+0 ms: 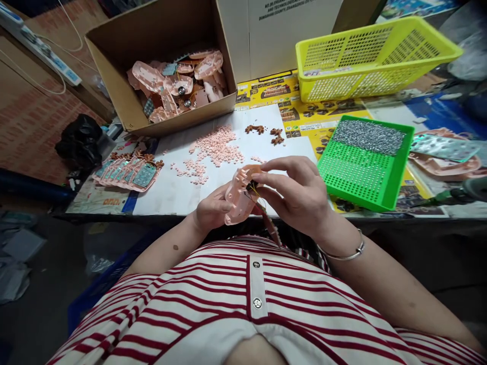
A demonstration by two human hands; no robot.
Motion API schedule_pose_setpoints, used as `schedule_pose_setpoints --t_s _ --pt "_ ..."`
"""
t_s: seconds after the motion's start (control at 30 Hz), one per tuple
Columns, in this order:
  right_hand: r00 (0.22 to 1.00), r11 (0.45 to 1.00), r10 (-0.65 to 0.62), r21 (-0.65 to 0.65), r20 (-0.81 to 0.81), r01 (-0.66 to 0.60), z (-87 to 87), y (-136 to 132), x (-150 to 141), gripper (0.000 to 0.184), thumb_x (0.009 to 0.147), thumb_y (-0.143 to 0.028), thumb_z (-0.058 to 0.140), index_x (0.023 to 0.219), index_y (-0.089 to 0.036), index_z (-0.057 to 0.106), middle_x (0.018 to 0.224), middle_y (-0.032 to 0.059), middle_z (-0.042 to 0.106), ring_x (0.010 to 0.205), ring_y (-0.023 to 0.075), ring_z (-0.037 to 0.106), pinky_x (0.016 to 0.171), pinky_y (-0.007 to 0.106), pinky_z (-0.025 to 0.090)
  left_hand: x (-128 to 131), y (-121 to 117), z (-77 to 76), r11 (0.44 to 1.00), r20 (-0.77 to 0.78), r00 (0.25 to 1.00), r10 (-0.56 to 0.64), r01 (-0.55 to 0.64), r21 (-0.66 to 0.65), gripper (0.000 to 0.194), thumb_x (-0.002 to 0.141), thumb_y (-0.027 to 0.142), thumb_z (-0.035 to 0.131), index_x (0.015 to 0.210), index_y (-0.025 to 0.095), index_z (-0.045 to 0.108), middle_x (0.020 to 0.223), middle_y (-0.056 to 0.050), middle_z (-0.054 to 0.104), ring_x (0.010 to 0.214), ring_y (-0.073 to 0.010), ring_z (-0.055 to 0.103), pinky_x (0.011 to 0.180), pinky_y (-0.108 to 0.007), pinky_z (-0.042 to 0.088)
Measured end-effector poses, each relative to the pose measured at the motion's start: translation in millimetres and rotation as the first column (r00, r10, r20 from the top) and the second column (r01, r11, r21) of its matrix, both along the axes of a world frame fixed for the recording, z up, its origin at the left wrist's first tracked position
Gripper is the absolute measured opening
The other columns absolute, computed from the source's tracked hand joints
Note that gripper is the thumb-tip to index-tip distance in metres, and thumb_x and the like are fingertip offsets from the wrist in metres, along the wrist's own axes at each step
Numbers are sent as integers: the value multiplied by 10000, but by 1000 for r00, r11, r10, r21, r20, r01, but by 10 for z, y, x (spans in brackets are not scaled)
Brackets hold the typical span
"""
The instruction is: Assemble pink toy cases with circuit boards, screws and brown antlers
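My left hand is closed round a pink plastic shell, held up near the table's front edge. Fingers of my right hand pinch at the shell's upper right, by a black part with thin yellow wires. Exactly what the right fingertips grip there is hidden. From the shell a circuit board hangs on its wires, in front of my striped shirt. Just beyond the hands lie a heap of small pink pieces and two brown antler-shaped parts on white paper.
A cardboard box of pink shells stands at the back left; several shells with boards lie below it. To the right are a green tray of screws, a yellow basket and a powered screwdriver.
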State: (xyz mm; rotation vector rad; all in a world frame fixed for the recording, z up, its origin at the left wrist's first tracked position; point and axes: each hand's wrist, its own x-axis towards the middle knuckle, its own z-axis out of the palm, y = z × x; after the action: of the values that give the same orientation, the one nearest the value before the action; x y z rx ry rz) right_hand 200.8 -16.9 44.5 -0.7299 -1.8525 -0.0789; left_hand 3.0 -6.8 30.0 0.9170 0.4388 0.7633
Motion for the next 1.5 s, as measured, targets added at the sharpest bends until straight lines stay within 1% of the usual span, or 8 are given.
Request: schedule_pose_setpoints --t_s 0.1,0.27,0.4,0.63,0.9,1.1,1.33,1.5 --pt "998 998 -48 43 -42 50 -90 0 -57 269 927 -181 650 1193 -225 658 950 62 720 849 182 653 756 344 563 17 -16 -9 1000 -9 1000 -3 2 -27 751 611 419 862 1296 236 615 1024 -46 647 900 -204 641 823 -338 559" --pt "969 989 -38 -150 -243 1 -165 -72 -149 210 901 -185 689 1099 -239 639 960 39 693 901 183 661 774 350 568 48 -35 -8 998 -22 999 27 -28 -61 748 577 398 881 1264 252 625 1007 -49 645 903 -213 636 837 -348 548" --pt "933 981 -101 -190 -344 37 -212 -105 -191 156 890 -230 712 1028 -232 641 966 49 680 936 200 657 804 372 568 74 -52 -2 996 -56 996 66 -69 -54 800 562 372 891 1300 248 609 1074 -70 662 972 -234 641 891 -360 536" --pt "962 981 -135 -171 -236 95 -240 -134 -167 172 920 -161 644 1075 -233 654 999 56 674 952 194 647 824 380 559 110 -85 8 997 -47 997 68 -69 -27 625 626 337 872 1202 211 665 1069 -57 655 865 -153 626 826 -266 531" --pt "976 973 -209 118 67 201 -152 -146 18 204 951 -172 604 1150 -206 634 1052 91 704 975 216 636 867 388 512 96 -91 -42 997 -14 999 31 -32 -63 656 627 339 871 1234 201 663 1080 -66 690 959 -207 664 940 -347 550" --pt "979 979 -202 25 -14 203 -209 -121 32 199 967 -234 609 1164 -224 636 1034 74 689 959 193 642 838 356 524 90 -95 -55 995 -29 999 -19 16 -99 651 605 373 887 1191 193 667 1067 -76 681 895 -203 663 854 -357 582" --pt "959 957 -272 127 75 261 -210 -175 35 212 954 -234 635 1166 -223 644 1020 71 713 933 195 624 850 369 488 93 -124 -49 998 -59 998 -17 14 -57 711 623 388 871 1261 158 656 985 -74 672 843 -181 646 772 -294 575" --pt "984 988 -151 24 -93 154 -232 -170 31 206 955 -202 618 1148 -243 679 1044 65 680 965 175 639 830 338 522 77 -142 -56 995 -68 997 -40 33 -94 772 579 410 879 1273 163 648 970 -72 690 809 -186 659 755 -300 576"
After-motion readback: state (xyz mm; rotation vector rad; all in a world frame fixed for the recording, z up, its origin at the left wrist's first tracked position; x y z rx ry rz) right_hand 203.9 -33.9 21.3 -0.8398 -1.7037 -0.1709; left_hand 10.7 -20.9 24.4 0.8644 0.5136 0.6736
